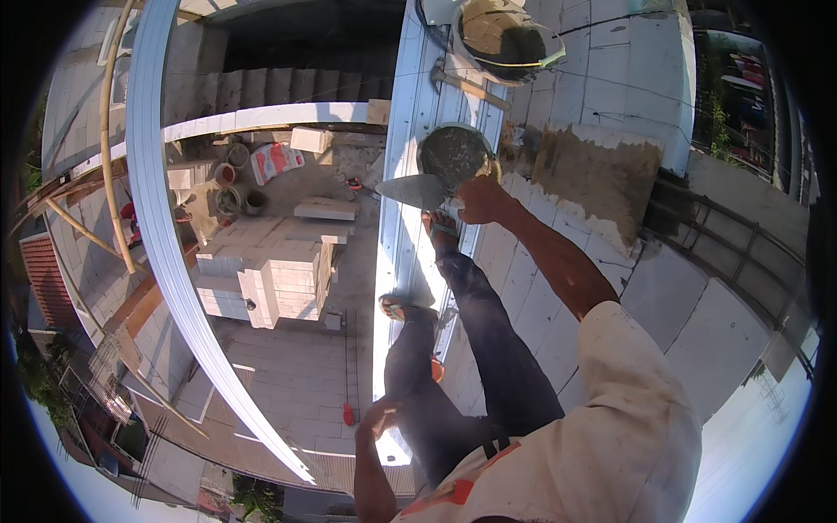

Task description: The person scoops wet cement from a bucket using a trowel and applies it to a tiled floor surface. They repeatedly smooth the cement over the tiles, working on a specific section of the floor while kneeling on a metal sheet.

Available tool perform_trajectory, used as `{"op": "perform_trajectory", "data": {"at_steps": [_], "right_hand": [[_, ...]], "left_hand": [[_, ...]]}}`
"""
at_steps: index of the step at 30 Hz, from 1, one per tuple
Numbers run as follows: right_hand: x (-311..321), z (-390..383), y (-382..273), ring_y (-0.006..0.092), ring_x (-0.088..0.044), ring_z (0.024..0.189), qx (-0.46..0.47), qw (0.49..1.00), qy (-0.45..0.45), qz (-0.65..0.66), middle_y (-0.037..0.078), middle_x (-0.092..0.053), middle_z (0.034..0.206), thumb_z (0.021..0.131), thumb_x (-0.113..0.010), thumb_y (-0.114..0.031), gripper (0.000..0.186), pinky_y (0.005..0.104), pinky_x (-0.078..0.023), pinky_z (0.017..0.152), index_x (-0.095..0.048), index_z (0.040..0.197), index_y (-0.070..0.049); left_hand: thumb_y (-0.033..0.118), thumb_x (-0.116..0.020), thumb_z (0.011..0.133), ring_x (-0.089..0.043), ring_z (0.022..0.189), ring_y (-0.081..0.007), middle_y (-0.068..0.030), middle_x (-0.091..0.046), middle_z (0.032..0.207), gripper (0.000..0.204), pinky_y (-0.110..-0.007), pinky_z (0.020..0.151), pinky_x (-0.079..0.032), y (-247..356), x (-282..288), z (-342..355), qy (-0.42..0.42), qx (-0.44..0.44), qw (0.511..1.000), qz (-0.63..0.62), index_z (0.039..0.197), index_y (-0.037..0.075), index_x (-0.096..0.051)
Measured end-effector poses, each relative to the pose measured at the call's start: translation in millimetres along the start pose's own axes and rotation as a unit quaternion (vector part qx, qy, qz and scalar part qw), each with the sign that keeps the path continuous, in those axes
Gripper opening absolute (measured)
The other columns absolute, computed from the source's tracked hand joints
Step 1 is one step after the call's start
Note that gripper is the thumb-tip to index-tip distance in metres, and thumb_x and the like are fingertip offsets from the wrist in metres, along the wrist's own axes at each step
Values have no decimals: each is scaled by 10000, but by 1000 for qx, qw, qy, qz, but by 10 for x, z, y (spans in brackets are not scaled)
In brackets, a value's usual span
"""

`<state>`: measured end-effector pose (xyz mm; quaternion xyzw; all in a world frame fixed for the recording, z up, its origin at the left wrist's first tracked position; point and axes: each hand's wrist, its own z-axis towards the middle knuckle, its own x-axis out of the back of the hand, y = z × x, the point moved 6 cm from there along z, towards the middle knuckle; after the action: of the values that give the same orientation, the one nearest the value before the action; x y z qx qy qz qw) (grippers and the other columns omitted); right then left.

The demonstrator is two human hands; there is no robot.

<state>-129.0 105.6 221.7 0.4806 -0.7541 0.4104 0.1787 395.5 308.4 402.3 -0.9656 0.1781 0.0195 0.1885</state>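
Observation:
My right hand [485, 199] is closed around the handle of a trowel [413, 191]. Its pointed grey blade reaches left, level with the near rim of a round bucket of wet grey mortar [455, 153]. Whether the blade touches the mortar, I cannot tell. My left hand [377, 420] is low beside my left thigh, its fingers partly hidden, and whatever it may hold does not show. Under my feet runs a pale ribbed metal beam [403, 261]. Just beyond the mortar bucket lies a hammer [469, 88] with a wooden handle.
A larger bucket [506, 44] with a yellow-green handle stands farther off. Right of me is a light block wall [602, 261] with a mortar-stained board [597, 179]. Far below on the left are stacked pale blocks [292, 270], several buckets and a red-and-white bag [277, 162].

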Motion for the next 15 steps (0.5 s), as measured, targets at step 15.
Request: {"op": "perform_trajectory", "data": {"at_steps": [15], "right_hand": [[537,360,1160,365,-706,991,-4,954,297,29,151,-705,1043,887,-736,-298,356,487,-568,876,-670,1129,-45]], "left_hand": [[242,-665,973,-639,1256,-302,-229,-584,1434,663,-404,1050,-507,2776,-645,821,141,-413,863,257,1527,-46,-443]]}}
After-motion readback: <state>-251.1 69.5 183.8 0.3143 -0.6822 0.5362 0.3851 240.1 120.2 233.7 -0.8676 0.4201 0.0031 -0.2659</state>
